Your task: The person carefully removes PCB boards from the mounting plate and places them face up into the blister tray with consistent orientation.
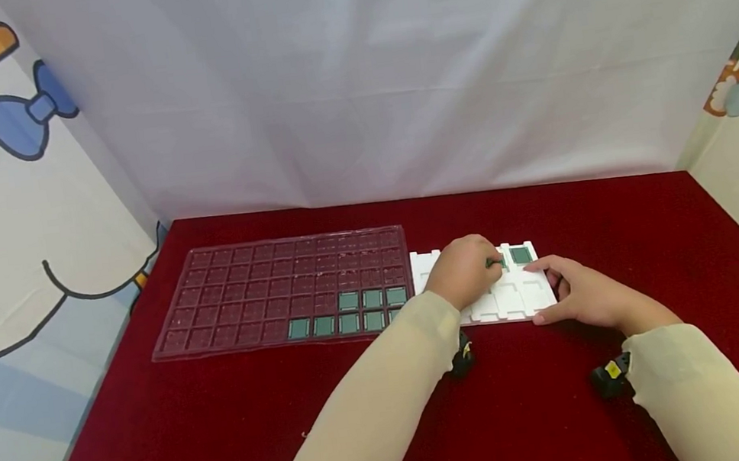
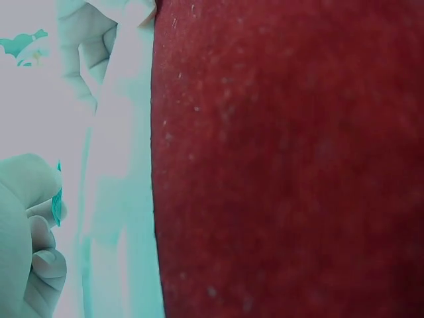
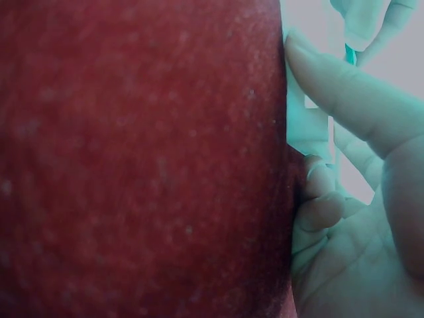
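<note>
My left hand [image 1: 463, 273] is over the white slotted tray [image 1: 508, 299], pinching a small thin green square piece [image 2: 57, 202] between thumb and finger. In the left wrist view that piece stands on edge. My right hand [image 1: 588, 296] grips the tray's right end, its thumb at the front corner and other fingers at the far part of that side. One green square [image 1: 521, 255] lies in the tray's back right slot. Another green patch shows beside the left fingertips, partly covered. The left hand and forearm hide much of the tray's left half.
A clear plastic compartment tray [image 1: 294, 237] lies left, against the white tray. Several green squares [image 1: 348, 301] fill compartments at its front right; the left sleeve [image 1: 376, 399] covers its front right corner. Red cloth [image 1: 228, 432] covers the table; a white curtain [image 1: 355, 109] hangs behind.
</note>
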A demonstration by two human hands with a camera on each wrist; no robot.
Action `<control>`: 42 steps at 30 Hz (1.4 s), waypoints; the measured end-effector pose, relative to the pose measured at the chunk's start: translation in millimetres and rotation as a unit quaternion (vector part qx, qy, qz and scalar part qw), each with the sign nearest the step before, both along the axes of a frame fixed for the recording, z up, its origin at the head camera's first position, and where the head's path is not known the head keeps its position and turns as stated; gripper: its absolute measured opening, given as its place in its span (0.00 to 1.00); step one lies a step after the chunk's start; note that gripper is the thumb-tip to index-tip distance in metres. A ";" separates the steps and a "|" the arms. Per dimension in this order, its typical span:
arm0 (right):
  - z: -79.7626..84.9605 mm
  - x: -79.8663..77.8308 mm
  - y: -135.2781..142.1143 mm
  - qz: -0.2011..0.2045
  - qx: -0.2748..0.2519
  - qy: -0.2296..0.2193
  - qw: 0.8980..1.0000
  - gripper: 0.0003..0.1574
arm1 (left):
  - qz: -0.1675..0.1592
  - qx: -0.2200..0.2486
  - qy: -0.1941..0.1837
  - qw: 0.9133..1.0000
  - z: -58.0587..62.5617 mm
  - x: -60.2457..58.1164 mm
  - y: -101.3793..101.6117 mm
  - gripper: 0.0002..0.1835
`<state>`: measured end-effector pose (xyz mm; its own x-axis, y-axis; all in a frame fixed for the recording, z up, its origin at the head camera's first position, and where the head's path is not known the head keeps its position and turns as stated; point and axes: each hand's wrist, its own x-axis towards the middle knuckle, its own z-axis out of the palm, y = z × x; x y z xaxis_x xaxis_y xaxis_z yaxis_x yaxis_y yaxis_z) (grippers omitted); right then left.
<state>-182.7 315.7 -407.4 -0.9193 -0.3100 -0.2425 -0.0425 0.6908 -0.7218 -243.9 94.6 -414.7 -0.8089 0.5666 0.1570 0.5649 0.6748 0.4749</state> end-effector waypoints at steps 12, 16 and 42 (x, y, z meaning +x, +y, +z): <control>-0.5 0.3 -0.4 -0.003 0.006 -0.001 1.000 0.54 | 0.003 0.003 0.013 1.000 5.9 5.6 -8.9 0.12; -0.3 0.0 0.5 -0.006 0.009 -0.002 1.000 0.54 | -0.001 0.014 0.019 1.000 7.1 7.9 -12.8 0.12; 0.2 0.2 -1.7 -0.007 0.011 -0.004 1.000 0.54 | 0.001 0.054 0.030 0.998 14.5 25.4 -44.5 0.13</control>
